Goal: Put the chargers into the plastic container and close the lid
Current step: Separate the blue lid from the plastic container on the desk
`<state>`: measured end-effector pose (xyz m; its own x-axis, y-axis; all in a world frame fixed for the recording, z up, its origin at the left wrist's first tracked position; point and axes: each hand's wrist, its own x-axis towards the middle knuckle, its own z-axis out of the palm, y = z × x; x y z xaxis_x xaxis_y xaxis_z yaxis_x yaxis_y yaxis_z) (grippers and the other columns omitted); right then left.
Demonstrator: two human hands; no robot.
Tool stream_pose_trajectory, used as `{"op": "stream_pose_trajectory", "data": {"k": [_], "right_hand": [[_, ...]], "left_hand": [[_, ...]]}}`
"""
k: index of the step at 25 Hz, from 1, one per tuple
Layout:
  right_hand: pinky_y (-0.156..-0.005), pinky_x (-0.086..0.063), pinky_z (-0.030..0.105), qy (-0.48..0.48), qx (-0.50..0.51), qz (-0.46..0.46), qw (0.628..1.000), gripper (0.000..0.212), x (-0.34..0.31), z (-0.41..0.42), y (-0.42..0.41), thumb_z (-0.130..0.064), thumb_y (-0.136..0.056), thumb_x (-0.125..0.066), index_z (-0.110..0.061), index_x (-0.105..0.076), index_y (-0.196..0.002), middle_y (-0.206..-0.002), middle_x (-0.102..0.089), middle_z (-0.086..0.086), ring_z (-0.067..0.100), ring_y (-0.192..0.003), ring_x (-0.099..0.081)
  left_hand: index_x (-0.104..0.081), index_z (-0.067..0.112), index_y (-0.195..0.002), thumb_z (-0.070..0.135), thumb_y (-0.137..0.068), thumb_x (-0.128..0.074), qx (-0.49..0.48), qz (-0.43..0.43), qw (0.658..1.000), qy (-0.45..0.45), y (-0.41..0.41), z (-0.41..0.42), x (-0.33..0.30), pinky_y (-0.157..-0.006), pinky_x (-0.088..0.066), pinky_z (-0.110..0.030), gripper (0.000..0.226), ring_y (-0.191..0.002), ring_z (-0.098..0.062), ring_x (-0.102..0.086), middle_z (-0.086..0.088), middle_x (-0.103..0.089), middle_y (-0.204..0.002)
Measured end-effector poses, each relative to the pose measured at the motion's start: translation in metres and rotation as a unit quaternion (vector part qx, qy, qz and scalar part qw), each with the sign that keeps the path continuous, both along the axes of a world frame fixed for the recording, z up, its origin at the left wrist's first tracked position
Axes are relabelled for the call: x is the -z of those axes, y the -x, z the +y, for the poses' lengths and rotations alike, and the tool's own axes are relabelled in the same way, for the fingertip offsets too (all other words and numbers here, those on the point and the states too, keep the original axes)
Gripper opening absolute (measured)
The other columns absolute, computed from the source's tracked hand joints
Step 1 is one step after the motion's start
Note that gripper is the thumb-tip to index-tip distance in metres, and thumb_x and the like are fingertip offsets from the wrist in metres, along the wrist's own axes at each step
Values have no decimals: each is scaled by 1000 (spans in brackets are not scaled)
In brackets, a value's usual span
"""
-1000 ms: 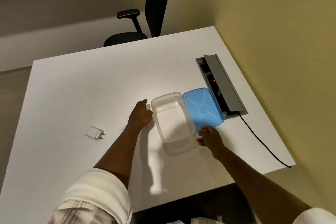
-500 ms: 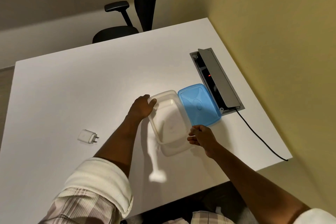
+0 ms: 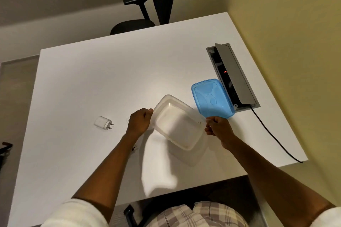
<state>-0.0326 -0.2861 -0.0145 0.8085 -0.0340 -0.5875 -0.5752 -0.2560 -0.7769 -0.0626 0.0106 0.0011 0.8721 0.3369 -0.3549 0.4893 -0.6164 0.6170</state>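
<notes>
Container: the clear plastic container (image 3: 177, 122) is now lifted off the table and turned at an angle, where half a second ago it lay flatter and squarer to the lid; its shadow falls on the white table (image 3: 110, 72) below it, toward the near edge.
Left hand: the left hand (image 3: 139, 121) pinches the container's left rim, fingers curled over it.
Right hand: the right hand (image 3: 217, 128) grips the container's right rim, clenched on it, with the lid's near edge just beyond the knuckles.
Lid: the blue lid (image 3: 212, 98) lies off the container, flat on the table, touching or just beside the open grey cable box (image 3: 234, 73) near the right edge.
Charger: one white charger (image 3: 103, 122) rests on the table well to the left of the left hand, prongs toward that hand; I see no other charger.
Inside: the container looks empty.
Meaning: the container is open and in hand, so loading can start; nothing is packed yet, and closing the lid comes last.
Cable: a black cable (image 3: 273, 138) runs from the box to the near right corner.
</notes>
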Motion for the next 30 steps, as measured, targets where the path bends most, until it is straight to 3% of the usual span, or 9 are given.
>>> {"op": "stream_pose_trajectory", "data": {"k": [5, 11, 14, 20, 24, 28, 30], "right_hand": [[-73, -57, 34, 55, -57, -38, 996, 12, -3, 3, -16, -17, -92, -60, -7, -66, -97, -82, -66, 8, 20, -71, -62], [-71, -56, 37, 79, -84, -54, 992, 20, -9, 13, -41, -14, -85, -58, 3, -68, -85, -80, -64, 14, 22, -71, -59], [-71, -54, 38, 83, -98, -40, 991, 26, -7, 13, -47, -12, -85, -52, 9, -65, -90, -81, -60, 18, 26, -74, -58], [-83, -55, 40, 78, -121, -23, 989, 18, -11, 13, -48, -13, -91, -49, -2, -63, -86, -88, -59, 17, 26, -80, -58], [-71, -50, 32, 71, -123, -18, 990, 25, -8, 10, -45, -11, -91, -50, 9, -63, -98, -88, -57, 16, 26, -81, -55], [-69, -47, 36, 132, -118, -84, 981, 22, -5, 11, -44, -8, -88, -51, 10, -63, -93, -87, -61, 25, 31, -79, -56], [-75, -50, 44, 172, -114, -132, 970, 22, -9, 21, -44, -5, -88, -49, 13, -61, -95, -97, -63, 31, 40, -85, -61]], "left_hand": [[-64, 6, -76, 48, -87, -35, -48, 25, 997, 49, 62, -11, 16, -81, -52, -41, 52, -78, -28, -67, -7, -71, -70], [-65, 5, -83, 51, -78, -46, -145, 30, 976, 158, 97, -39, 31, -84, -55, -51, 50, -70, -26, -68, -1, -67, -63], [-67, 10, -81, 52, -74, -46, -158, 21, 972, 171, 100, -45, 31, -87, -55, -53, 48, -79, -28, -71, 1, -70, -67], [-64, 27, -74, 43, -79, -48, -140, 26, 978, 155, 102, -47, 27, -87, -56, -51, 23, -83, -26, -72, 6, -71, -71], [-64, 31, -74, 41, -80, -48, -134, 32, 977, 162, 105, -47, 23, -88, -55, -51, 20, -85, -25, -72, 7, -71, -75], [-66, 26, -79, 38, -82, -50, -141, 35, 977, 159, 114, -39, 21, -89, -55, -51, 21, -87, -27, -71, 2, -72, -84], [-68, 22, -82, 34, -86, -52, -142, 34, 978, 149, 122, -28, 22, -88, -55, -51, 20, -88, -27, -70, -1, -72, -86]]}}
